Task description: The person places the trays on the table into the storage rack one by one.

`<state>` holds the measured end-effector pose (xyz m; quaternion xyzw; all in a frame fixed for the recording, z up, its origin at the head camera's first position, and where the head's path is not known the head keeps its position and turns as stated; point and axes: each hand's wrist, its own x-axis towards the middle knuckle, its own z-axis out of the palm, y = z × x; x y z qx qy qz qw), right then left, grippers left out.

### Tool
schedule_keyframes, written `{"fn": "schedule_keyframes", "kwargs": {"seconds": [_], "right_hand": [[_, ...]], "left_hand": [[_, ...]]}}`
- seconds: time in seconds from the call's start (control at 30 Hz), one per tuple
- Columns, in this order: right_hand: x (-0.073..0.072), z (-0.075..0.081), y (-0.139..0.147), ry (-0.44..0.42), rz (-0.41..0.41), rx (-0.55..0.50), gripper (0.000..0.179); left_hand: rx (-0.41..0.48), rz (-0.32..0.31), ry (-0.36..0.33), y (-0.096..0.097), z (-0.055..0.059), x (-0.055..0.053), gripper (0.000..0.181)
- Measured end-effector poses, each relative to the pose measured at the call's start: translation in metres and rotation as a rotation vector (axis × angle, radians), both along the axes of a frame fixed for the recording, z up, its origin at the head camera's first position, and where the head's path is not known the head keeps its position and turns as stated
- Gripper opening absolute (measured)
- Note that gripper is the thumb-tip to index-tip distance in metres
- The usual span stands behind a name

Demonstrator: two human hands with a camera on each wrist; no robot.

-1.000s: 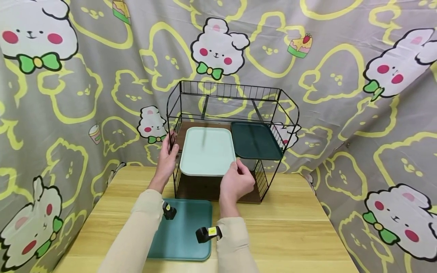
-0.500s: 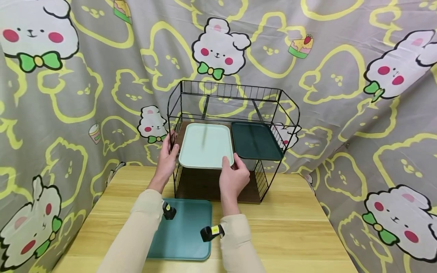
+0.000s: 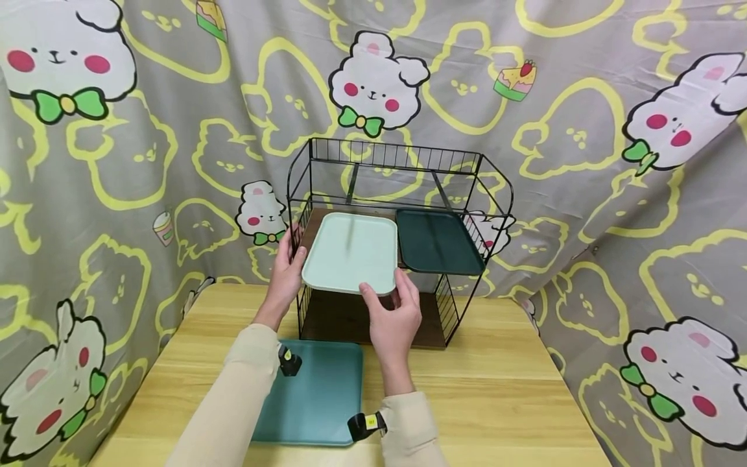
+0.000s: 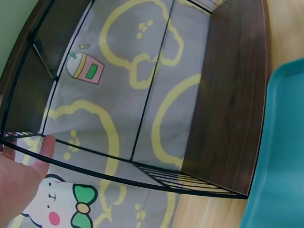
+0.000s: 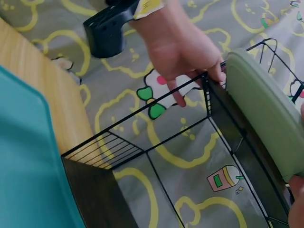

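A pale green tray (image 3: 353, 253) lies over the upper brown shelf of a black wire rack (image 3: 395, 201), its front edge jutting past the shelf. My right hand (image 3: 397, 321) pinches the tray's front right corner, thumb at the front edge and fingers at the right side. In the right wrist view only fingertips (image 5: 297, 199) of that hand show, beside the tray's underside. On the rack's left front post, my left hand (image 3: 284, 275) keeps its grip, thumb in front and other fingers behind. A dark green tray (image 3: 439, 241) sits on the same shelf, right of the pale one.
A teal tray (image 3: 315, 392) lies on the wooden table (image 3: 490, 389) in front of the rack, partly under my forearms. The rack's lower brown shelf (image 3: 344, 318) sits low over the table. A patterned curtain (image 3: 554, 162) hangs close behind and at both sides.
The pale green tray has gone back and then slightly forward, ending farther left. My right hand has shifted from its right side toward the front corner. The left hand stays on the post.
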<state>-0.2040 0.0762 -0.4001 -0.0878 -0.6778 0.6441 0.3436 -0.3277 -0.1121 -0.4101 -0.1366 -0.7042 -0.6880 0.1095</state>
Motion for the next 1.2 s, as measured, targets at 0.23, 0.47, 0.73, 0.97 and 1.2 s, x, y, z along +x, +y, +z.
{"fn": "schedule_keyframes", "kwargs": {"seconds": [0.23, 0.47, 0.73, 0.97, 1.2], "right_hand": [[-0.02, 0.005, -0.006, -0.011, -0.15, 0.081, 0.065], [-0.042, 0.005, -0.015, -0.053, -0.225, 0.116, 0.066], [-0.052, 0.003, -0.017, -0.037, -0.261, 0.127, 0.067], [-0.037, -0.017, -0.01, 0.063, -0.306, 0.124, 0.05], [-0.019, -0.067, 0.007, -0.053, -0.271, 0.062, 0.037]], "left_hand": [[0.024, -0.021, -0.036, -0.001, 0.0, 0.001, 0.06], [0.041, -0.037, -0.052, -0.002, -0.001, 0.001, 0.06], [0.035, -0.038, -0.057, 0.0, -0.002, 0.0, 0.06], [0.023, -0.027, -0.07, -0.003, -0.004, 0.004, 0.061], [0.03, -0.027, -0.049, -0.001, -0.003, 0.002, 0.06]]}}
